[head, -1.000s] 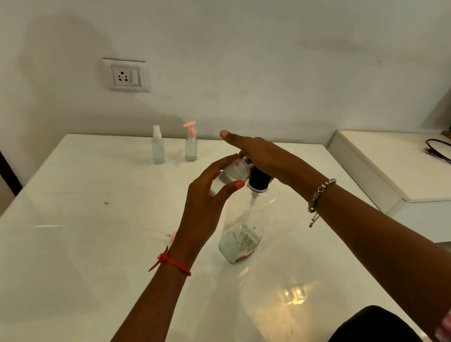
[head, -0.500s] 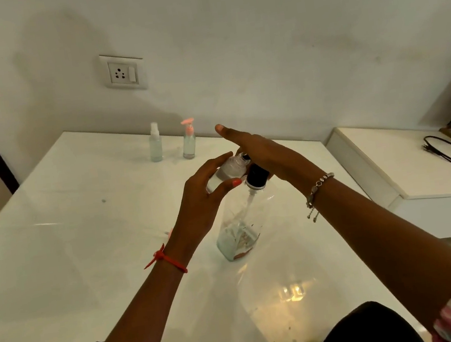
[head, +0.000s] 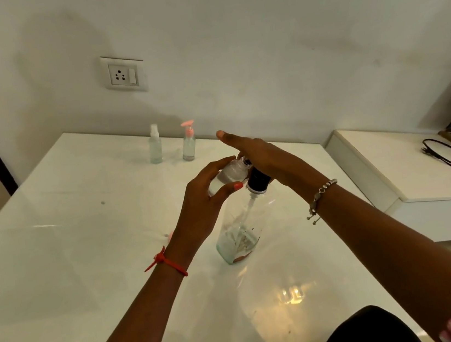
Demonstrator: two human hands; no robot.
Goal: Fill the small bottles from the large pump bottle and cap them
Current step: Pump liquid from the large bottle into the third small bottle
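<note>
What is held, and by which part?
Left hand grips the small bottle round its body; right hand holds nothing, pressing flat on the large pump bottle.

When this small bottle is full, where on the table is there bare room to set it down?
Widest free patch: the table left of the left hand, nearer than the spray bottle and pink-pump bottle. Another lies between the forearms, before the large pump bottle. Crowded: the centre, where right hand and small bottle meet.
</note>
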